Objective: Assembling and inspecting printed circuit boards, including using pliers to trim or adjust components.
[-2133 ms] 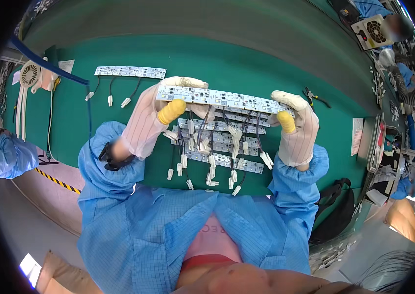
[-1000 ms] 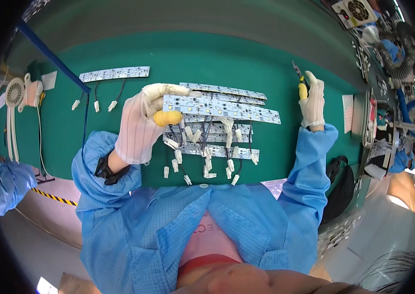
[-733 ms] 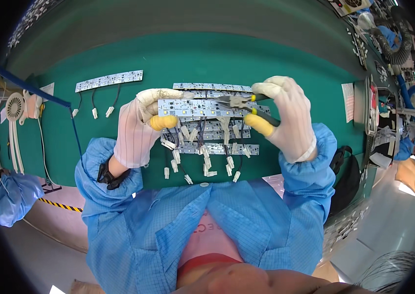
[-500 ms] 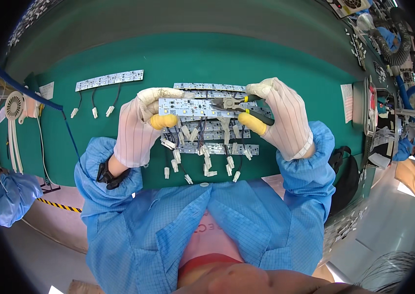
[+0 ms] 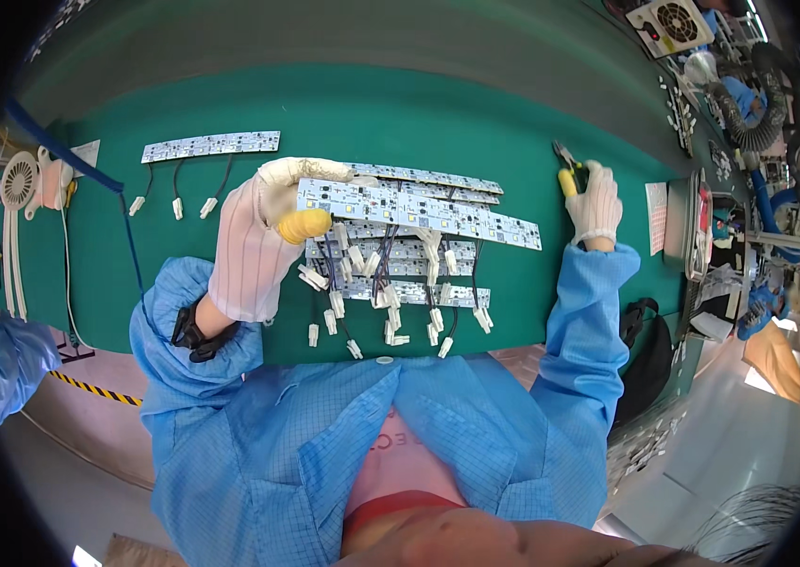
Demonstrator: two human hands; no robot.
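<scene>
My left hand (image 5: pixel 258 231), in a striped white glove with yellow finger cots, is closed on the left end of an LED circuit board strip (image 5: pixel 419 215). The strip slants down to the right above several similar boards (image 5: pixel 428 288). Black wires with white plug connectors (image 5: pixel 391 300) hang and lie in front of them. To the right, away from the boards, my right hand (image 5: pixel 595 208) is closed around a small pair of pliers (image 5: pixel 565 159) with dark and yellow handles. Their jaws point away from me; part of the handles is hidden by the fingers.
Another LED strip (image 5: pixel 211 145) with three wired plugs lies at the far left of the green mat (image 5: pixel 362 104). A white fan (image 5: pixel 20 181) stands at the left edge, near a blue cord (image 5: pixel 65 146). A metal bin (image 5: pixel 688 222) is on the right, beside a paper sheet (image 5: pixel 655 217).
My right hand has moved right with the pliers, away from the board strip. The strip stays in my left hand, its right end now uncovered and tilted down.
</scene>
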